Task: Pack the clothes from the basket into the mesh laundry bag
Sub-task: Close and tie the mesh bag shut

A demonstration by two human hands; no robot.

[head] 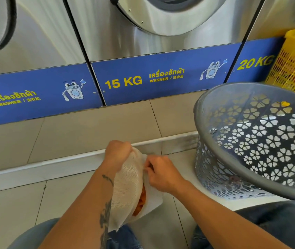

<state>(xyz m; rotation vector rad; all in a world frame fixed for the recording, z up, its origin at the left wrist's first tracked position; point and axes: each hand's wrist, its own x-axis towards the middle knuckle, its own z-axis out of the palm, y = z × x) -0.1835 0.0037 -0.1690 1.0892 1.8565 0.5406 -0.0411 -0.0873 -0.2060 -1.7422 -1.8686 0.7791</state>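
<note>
**Both hands on the mesh bag, grey basket tipped alongside**

The left hand [118, 152] is closed in a fist around the top edge of the white mesh laundry bag [128, 187], holding it up over the floor [14, 209]. The right hand [163, 174] pinches the bag's opposite edge between thumb and fingers, just beside the left. Through the gap in the mesh shows orange clothing [140, 200], already inside. The bag hangs between the person's knees, clad in blue denim [125, 238].

To the right, near the right forearm, the grey basket [204, 112] with flower-shaped cutouts lies tipped toward the camera; its inside looks nearly bare, though a small reddish scrap shows through the wall. Behind it stands a yellow basket [294, 69]. Straight ahead, past a raised tiled step [93, 128], runs a row of steel washers [107, 33] with blue panels marked "15 KG" and "20 KG".
</note>
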